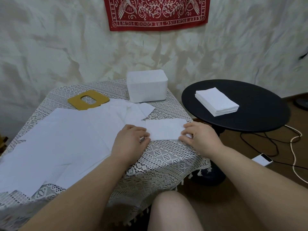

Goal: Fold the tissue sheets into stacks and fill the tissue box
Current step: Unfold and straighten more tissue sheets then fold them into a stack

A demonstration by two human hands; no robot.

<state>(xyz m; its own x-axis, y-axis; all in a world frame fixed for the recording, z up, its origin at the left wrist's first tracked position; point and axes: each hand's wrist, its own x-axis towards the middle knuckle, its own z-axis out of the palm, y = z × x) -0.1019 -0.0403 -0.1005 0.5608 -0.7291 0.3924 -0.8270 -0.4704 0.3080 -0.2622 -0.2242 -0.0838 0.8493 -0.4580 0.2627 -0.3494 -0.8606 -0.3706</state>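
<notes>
- While both hands curl at its ends, folded tissue (164,130) lies flat on lace tablecloth (160,157); left hand (130,139) grips left edge, right hand (199,136) pinches right edge.
- White tissue box (147,88) at table's far side, lid off, contents not visible.
- Tan slotted lid (88,100) beside it.
- Loose sheets (58,139) spread left.
- Finished stack (216,101) on black round table (260,114).

You face a cream wall covering (50,47), creased throughout, with a red bandana (156,12) hung at top centre, its white lettering upside down. A white lace tablecloth (160,157) covers the table in front of you. To your right stands a round black side table (260,114). On the brown floor (233,205) beyond it lie black cables (266,144), a white cord (293,147) and a small white device (262,159).
</notes>
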